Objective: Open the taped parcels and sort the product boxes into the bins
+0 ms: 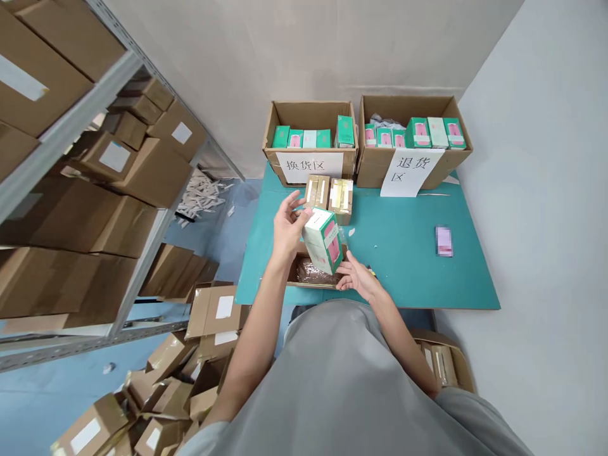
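A green-and-white product box (319, 244) with a pink picture on one side is held tilted above the table. My left hand (288, 225) is closed on its upper left edge, the thumb over the top. At the lower right corner, my right hand (358, 277) steadies the same box with its fingertips, palm turned up. Below it lies an opened brown carton (294, 273) with brown plastic-wrapped filling (316, 272) inside. Just behind the held box stand two small taped cartons, a left one (317, 190) and a right one (341, 197).
Two large cartons with paper signs, a left one (270, 158) and a right one (370, 171), hold similar boxes at the back of the green table (403, 253). A blurred pink item (444, 241) lies right. Shelving (90, 95) and piled cartons (171, 396) are left.
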`<action>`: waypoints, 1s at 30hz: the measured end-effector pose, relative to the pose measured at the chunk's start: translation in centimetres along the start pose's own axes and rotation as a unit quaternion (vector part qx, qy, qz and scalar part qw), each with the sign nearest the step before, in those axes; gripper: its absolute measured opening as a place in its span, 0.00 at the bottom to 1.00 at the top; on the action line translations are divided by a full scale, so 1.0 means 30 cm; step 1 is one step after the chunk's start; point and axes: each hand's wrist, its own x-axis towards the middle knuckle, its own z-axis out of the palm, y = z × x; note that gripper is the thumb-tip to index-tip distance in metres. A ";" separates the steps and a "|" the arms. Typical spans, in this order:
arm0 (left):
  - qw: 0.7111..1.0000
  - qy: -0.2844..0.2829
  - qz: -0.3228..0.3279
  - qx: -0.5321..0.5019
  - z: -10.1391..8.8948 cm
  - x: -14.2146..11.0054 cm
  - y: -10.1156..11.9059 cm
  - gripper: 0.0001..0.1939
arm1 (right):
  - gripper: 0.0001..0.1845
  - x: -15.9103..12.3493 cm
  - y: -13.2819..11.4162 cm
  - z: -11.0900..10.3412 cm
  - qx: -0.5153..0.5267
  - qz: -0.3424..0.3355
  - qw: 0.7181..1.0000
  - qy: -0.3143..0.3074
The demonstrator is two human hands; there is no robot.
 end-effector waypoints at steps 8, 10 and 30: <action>0.994 0.015 -0.077 -0.077 0.030 -0.048 0.037 0.36 | 0.39 -0.049 0.089 0.048 0.125 -0.002 0.992 0.003; 0.992 0.010 -0.089 -0.094 0.025 -0.076 0.061 0.35 | 0.38 -0.047 0.072 0.067 0.141 -0.039 0.989 0.009; 0.859 -0.113 -0.363 -0.344 -0.186 -0.148 0.111 0.34 | 0.27 0.173 -0.333 0.251 0.118 -0.298 0.932 0.170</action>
